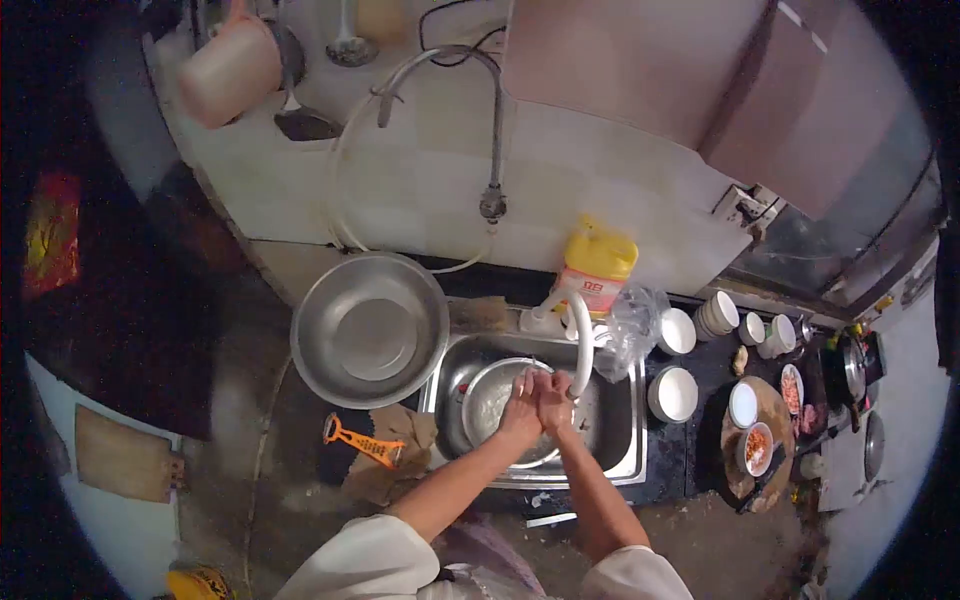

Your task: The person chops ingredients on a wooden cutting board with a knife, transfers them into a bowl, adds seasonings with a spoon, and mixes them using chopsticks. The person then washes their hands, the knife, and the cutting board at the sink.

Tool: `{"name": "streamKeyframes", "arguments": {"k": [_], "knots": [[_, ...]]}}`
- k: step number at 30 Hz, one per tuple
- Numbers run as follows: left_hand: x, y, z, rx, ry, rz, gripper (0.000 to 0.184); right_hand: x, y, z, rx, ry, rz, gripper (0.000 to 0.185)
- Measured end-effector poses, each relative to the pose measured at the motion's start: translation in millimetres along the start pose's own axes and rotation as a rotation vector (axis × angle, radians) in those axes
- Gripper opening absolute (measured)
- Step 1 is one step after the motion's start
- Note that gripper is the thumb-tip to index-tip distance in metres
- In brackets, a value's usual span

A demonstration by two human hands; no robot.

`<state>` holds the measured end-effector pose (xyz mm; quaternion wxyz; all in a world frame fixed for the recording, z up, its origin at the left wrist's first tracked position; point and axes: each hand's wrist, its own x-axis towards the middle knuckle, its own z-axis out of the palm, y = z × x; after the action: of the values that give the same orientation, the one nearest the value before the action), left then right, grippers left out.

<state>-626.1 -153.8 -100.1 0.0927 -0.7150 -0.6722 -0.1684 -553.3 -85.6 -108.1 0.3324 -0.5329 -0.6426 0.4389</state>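
Both of my hands are together over a round metal basin (483,418) that sits inside the steel sink (636,440). My left hand (520,408) touches my right hand (553,400), and their fingers overlap near the end of the white curved faucet (583,345). The fingers are bent, and whether anything lies between them is too small to tell. Light-coloured liquid or foam shows in the basin left of my hands. A small red item (462,388) lies at the basin's left side.
A large steel bowl (335,300) stands left of the sink, above an orange grater (365,441) on brown cardboard (415,430). Behind are a yellow jug (600,262) and plastic bag (632,325). White bowls (673,395) and a round board (775,420) with food bowls are right.
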Motion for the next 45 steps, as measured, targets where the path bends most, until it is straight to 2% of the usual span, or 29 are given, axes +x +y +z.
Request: {"name": "streamKeyframes", "arguments": {"k": [1,3,4,5,6,7,8,9,10,11,14,16,17,18,20,21,22,23,25,26,27,28,29,30,31,35,37,40,45], "knots": [[-1,2,-28,-0.213,-0.114,-0.105,0.041,0,-22,-11,-0.117,0.017,-0.085,0.019],[-9,-1,-18,-0.616,-0.072,-0.326,0.033,-6,-61,-36,-0.189,0.092,-0.359,0.023],[-8,-7,-28,-0.741,0.028,-0.413,0.023,0,-79,-46,-0.134,0.139,-0.558,0.025],[-7,-12,-39,-0.867,0.142,-0.487,0.013,17,-79,-49,-0.302,0.067,-0.535,0.044],[-4,-17,-53,-0.805,0.224,-0.579,0.004,31,-66,-51,-0.463,-0.004,-0.517,0.065],[-9,-27,-60,-0.975,0.222,-0.614,0.008,49,-27,-46,-0.415,-0.103,-0.462,0.072],[-7,-38,-64,-0.96,0.263,-0.676,0.014,53,8,-42,-0.597,-0.159,-0.584,0.076],[-6,-48,-117,-1.013,0.303,-0.645,0.018,57,42,-38,-0.765,-0.199,-0.72,0.08],[-10,-73,-91,-0.986,0.44,-0.566,0.027,62,99,-24,-1.057,-0.135,-0.882,0.087],[-12,-90,-125,-0.973,0.461,-0.596,0.033,57,117,-24,-1.09,-0.267,-0.915,0.078],[-53,-161,-178,-0.894,0.501,-0.56,0.046,47,74,-24,-0.684,-0.756,-0.542,0.055],[-87,-218,-196,-0.971,0.386,-0.731,0.053,21,-41,-14,-0.178,-0.95,0.095,0.055],[-104,-249,-203,-0.961,0.296,-0.819,0.058,26,-30,7,-0.718,-0.714,-0.367,0.045],[-125,-283,-199,-0.854,0.159,-0.917,0.063,14,-61,16,-0.914,-0.717,-0.377,0.042],[-164,-345,-208,-0.91,0.05,-0.791,0.064,-16,-163,33,-1.304,-0.693,-0.37,0.036],[-182,-370,-228,-0.761,-0.047,-0.777,0.06,-14,-195,45,-1.101,-0.681,-0.386,0.032],[-199,-392,-249,-0.61,-0.142,-0.757,0.056,-22,-246,55,-1.151,-0.683,-0.485,0.031],[-224,-412,-255,-0.217,-0.067,-0.659,0.048,-31,-303,67,-1.201,-0.68,-0.582,0.03],[-274,-461,-248,-0.095,-0.106,-0.765,0.032,-35,-398,96,-0.789,-0.621,-1.058,0.033],[-302,-487,-240,-0.37,-0.238,-0.974,0.029,-50,-457,110,-1.042,-0.244,-1.455,0.038],[-321,-503,-246,-0.536,-0.263,-1.124,0.029,-42,-500,129,-0.92,-0.234,-1.444,0.036],[-331,-514,-258,-0.591,-0.204,-1.17,0.029,-51,-558,144,-0.832,-0.311,-1.158,0.033],[-338,-524,-267,-0.637,-0.156,-1.208,0.029,-61,-609,161,-0.888,-0.191,-1.029,0.028],[-341,-533,-276,-0.661,-0.119,-1.205,0.03,-30,-634,176,-0.62,-0.11,-1.355,0.026],[-341,-540,-285,-0.688,-0.078,-1.196,0.03,-29,-681,185,-0.485,-0.125,-1.443,0.023],[-333,-551,-309,-0.806,0.049,-1.136,0.03,-25,-822,215,-0.075,0.04,-1.168,0.022],[-329,-555,-316,-0.853,0.084,-1.101,0.031,-10,-865,224,0.086,0.146,-1.198,0.024],[-328,-558,-319,-0.92,0.119,-1.058,0.031,43,-915,233,0.131,0.464,-1.206,0.031],[-336,-565,-321,-1.01,0.154,-1.048,0.032,81,-949,243,-0.199,0.568,-1.022,0.044]]}}
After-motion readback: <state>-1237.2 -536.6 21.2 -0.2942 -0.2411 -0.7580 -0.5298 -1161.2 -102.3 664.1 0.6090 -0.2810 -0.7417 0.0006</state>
